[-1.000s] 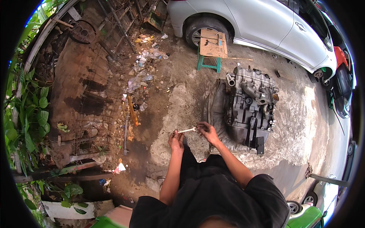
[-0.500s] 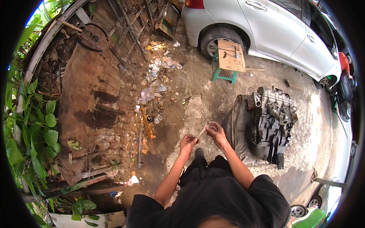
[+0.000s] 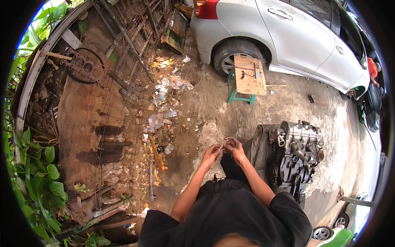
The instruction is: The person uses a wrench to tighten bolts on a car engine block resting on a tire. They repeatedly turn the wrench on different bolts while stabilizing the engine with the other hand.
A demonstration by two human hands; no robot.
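My left hand (image 3: 212, 153) and my right hand (image 3: 234, 147) are close together in front of my dark trousers, both closed on a slim pale wrench (image 3: 221, 147) that is mostly hidden by fingers. To their right, an engine block (image 3: 303, 152) rests on the ground beside a crumpled grey sheet (image 3: 260, 144).
A cardboard-topped green stool (image 3: 249, 82) stands by a silver car (image 3: 296, 45). A person in red (image 3: 372, 68) is at the far right. Litter (image 3: 162, 88), rusty scrap and wire mesh (image 3: 107, 123), a gasket (image 3: 84, 66) and leafy plants (image 3: 53, 173) lie along the left.
My hands have drawn closer together, covering more of the wrench and tilting it from nearly level to steeper. The ground, car and engine now appear lower in the picture as my view shifts.
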